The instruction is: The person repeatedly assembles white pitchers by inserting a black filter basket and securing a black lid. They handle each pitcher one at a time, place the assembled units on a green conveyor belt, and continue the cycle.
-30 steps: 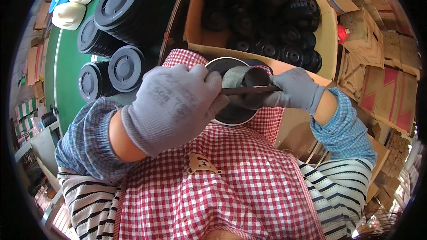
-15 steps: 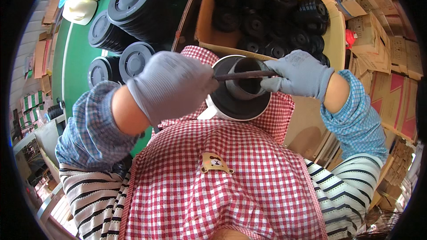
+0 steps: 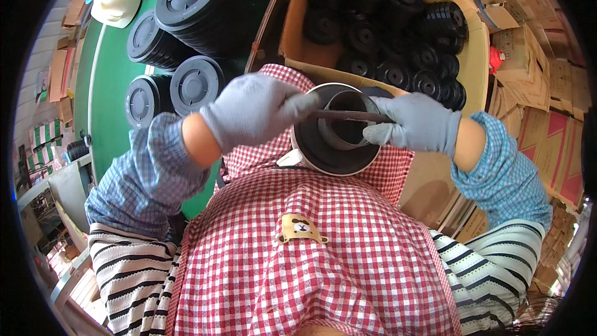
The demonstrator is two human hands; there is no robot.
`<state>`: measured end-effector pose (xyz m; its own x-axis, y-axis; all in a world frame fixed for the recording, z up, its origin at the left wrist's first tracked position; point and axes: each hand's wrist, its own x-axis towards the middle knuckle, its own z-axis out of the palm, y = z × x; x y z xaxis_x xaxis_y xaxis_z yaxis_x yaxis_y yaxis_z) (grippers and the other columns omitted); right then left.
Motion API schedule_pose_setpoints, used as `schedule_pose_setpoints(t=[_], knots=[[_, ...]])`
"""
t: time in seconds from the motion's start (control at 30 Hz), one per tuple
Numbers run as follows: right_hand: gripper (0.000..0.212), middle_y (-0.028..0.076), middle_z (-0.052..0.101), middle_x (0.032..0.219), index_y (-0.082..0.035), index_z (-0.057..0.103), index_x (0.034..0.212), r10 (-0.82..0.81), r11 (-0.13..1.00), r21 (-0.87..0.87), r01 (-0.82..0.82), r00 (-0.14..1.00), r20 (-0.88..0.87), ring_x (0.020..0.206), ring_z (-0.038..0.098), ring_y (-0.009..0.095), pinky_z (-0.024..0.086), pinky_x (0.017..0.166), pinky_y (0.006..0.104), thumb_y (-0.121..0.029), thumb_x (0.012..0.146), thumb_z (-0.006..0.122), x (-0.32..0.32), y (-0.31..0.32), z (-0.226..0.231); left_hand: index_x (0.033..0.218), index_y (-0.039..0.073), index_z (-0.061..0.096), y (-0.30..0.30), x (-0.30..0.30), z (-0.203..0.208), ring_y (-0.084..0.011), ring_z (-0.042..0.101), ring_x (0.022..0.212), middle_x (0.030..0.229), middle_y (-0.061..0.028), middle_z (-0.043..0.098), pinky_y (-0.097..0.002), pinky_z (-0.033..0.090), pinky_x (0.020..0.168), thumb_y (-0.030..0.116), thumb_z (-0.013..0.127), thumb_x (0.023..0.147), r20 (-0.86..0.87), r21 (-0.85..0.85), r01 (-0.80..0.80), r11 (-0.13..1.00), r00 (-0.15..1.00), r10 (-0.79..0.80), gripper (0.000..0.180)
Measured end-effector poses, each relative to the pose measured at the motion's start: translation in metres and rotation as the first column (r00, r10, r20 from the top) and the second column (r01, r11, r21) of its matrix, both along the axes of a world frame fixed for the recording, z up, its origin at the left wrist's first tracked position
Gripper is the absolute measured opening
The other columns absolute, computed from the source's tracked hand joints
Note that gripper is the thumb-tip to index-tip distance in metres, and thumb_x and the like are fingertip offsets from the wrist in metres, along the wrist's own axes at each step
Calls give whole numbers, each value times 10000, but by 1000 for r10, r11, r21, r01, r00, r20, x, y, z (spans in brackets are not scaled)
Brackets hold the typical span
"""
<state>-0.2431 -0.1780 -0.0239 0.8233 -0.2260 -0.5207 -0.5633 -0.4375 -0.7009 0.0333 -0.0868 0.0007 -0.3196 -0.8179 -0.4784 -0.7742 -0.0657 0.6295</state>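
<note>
Pinching a dark bar (image 3: 348, 115) by both ends, left grip (image 3: 252, 112) and right grip (image 3: 423, 122) span a tube (image 3: 329, 133), likely for steady control.

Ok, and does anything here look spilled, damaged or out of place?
Nothing stands out. Black stacks sit inside the box, grey-topped stacks rest on the table, and no spill or breakage shows. The strip crosses the cylinder, between left hand and right hand; the cylinder's dark inside can't be judged.
</note>
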Motion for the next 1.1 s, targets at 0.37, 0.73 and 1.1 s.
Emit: schedule_pose_setpoints(t=[0.37, 0.73, 1.1], knots=[[363, 83, 658, 761, -19, 600, 1282, -637, 670, 315, 672, 738, -222, 530, 548, 119, 448, 477, 282, -236, 991, 608, -6, 59, 14, 1127, 57, 714, -51, 4, -46, -335, 712, 946, 1003, -172, 742, -459, 553, 830, 478, 640, 948, 132, -641, 116, 759, 990, -41, 463], [225, 56, 566, 618, -41, 615, 994, -986, 150, 356, 923, 112, 125, 437, 428, 108, 325, 427, 275, -262, 985, 659, -55, 85, -65, 1096, 224, 725, 84, 13, -130, -284, 351, 1487, 1575, -24, 420, -585, 366, 1183, 264, 713, 883, 411, -727, 617, 301, 742, -529, 217], [437, 131, 709, 872, -112, 600, 1365, -331, 871, -162, 463, 799, 501, 788, 691, 264, 529, 697, 397, -220, 944, 651, 45, 59, -63, 1374, -16, 529, 224, 231, 15, -224, 700, 970, 1121, -101, 683, -393, 591, 915, 114, 651, 862, -942, -77, -866, 494, 225, 248, 542]])
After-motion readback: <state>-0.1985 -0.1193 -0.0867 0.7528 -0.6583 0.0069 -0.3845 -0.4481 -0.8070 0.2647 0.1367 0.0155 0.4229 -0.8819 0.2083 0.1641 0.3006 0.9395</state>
